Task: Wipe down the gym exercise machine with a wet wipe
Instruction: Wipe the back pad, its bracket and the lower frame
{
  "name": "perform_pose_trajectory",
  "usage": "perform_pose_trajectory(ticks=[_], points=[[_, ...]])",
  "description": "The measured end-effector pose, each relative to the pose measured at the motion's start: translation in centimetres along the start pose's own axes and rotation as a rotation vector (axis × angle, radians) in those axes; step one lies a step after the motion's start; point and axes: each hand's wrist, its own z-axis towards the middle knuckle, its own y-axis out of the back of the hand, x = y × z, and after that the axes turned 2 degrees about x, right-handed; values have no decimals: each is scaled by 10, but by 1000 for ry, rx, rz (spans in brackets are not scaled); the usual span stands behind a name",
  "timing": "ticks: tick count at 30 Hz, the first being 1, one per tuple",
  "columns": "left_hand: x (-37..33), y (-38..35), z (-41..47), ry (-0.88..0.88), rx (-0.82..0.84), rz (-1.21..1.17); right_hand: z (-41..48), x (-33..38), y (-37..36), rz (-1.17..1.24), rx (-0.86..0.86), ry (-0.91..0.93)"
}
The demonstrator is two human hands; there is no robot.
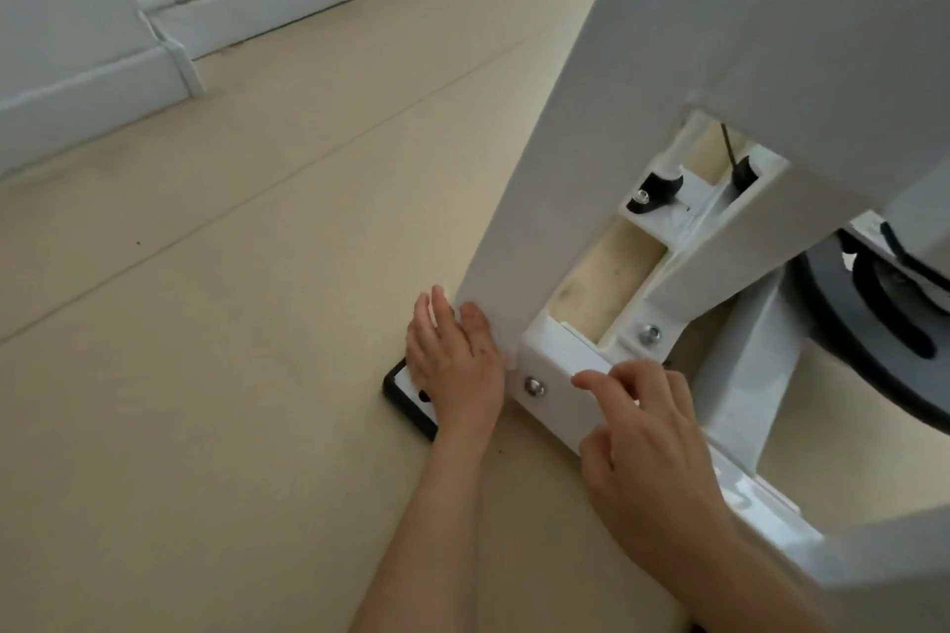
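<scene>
The white gym machine fills the right side, with a wide upright post [617,129] rising from a low base bar [560,375] bolted at the floor. My left hand [455,365] lies flat with straight fingers against the foot of the post, over a white foot plate with a black rim [406,398]. A sliver of white shows between its fingers; I cannot tell whether that is a wet wipe. My right hand [642,447] rests on the base bar, fingers loosely bent, index finger stretched along the top. It holds nothing that I can see.
Pale wooden floor [231,324] spreads to the left. A white wall with a skirting board [169,57] runs along the back left. A dark round weight plate [848,324] sits behind the frame at the right. Bolts [534,387] stud the base.
</scene>
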Motion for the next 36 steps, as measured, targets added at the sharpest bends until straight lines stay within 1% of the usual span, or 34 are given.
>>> perform_pose_trajectory(ticks=[1,2,3,5,6,7,9,11,14,15,16,17,19,20,21,23,24,26,27,28,29,30,32,35,36], points=[[0,4,-1,-7,-2,73,-4,-2,0,24,15,-25],[0,7,-3,0,11,96,-7,-4,0,50,17,-48],[2,11,-6,22,31,58,-9,-6,0,79,7,-67],[6,18,-12,51,41,-173,-12,-10,0,124,-21,-93],[6,20,-15,35,24,-272,-13,-11,-1,139,-28,-105],[6,21,-18,6,12,-308,-14,-13,-2,155,-31,-116],[6,20,-24,-55,38,-220,-18,-15,-5,183,-25,-131],[15,21,-26,-121,88,-47,-23,-17,-8,201,-22,-126],[37,26,-23,-324,106,269,-31,-20,-11,223,-7,-104],[42,27,-20,-341,103,324,-34,-20,-11,226,3,-97],[42,29,-17,-294,98,308,-36,-21,-11,231,12,-94],[38,32,-14,-186,86,238,-39,-22,-10,237,19,-94],[22,36,-8,118,37,-21,-44,-23,-8,244,31,-96],[14,36,-8,206,21,-160,-46,-25,-8,243,33,-100],[6,35,-11,204,26,-253,-49,-27,-7,246,37,-105],[-16,32,-22,43,91,-293,-53,-32,-5,257,45,-130],[-24,30,-29,-97,111,-258,-55,-34,-4,261,47,-148],[-27,24,-36,-461,95,-61,-59,-38,-3,267,49,-167],[-25,21,-37,-643,120,69,-62,-40,-3,269,52,-169],[-22,17,-36,-791,182,179,-64,-40,-3,272,57,-172],[-23,12,-38,-870,284,263,-67,-41,-2,271,56,-188],[-28,8,-45,-889,384,318,-70,-42,-1,268,54,-209],[-36,-7,-72,-918,530,397,-77,-47,2,263,46,-247],[-38,-29,-131,-1212,720,567,-97,-62,8,250,23,-339],[-38,-30,-140,-1280,772,613,-106,-67,9,234,20,-387]])
